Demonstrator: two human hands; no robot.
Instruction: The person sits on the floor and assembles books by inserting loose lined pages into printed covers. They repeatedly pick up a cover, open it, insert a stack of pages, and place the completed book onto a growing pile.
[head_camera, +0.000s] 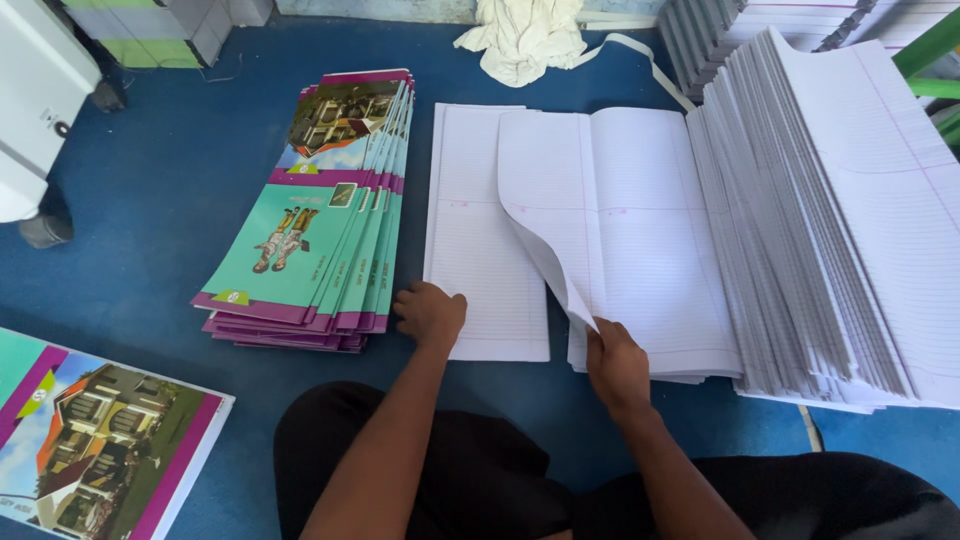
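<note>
Many ruled sheets are leaning in a big fanned stack (830, 230) on the right of the blue floor (150, 200), reaching from the top edge almost to the person's knee. Just left of it a lower pile (650, 250) is lying flat, and beside that a single ruled sheet (480, 250) is resting on the floor by itself. Further left, a slanted stack of teal and purple covers (320, 220) is sitting, with another cover (90, 440) lying apart at the bottom left corner. A crumpled white cloth (520, 40) is lying at the top. The right hand (615, 365) is pinching the near corner of the pile's top sheet (545, 210), which is curling up off the pile. The left hand (430, 312) is loosely curled, gripping nothing, and pressing on the single sheet's near left corner.
</note>
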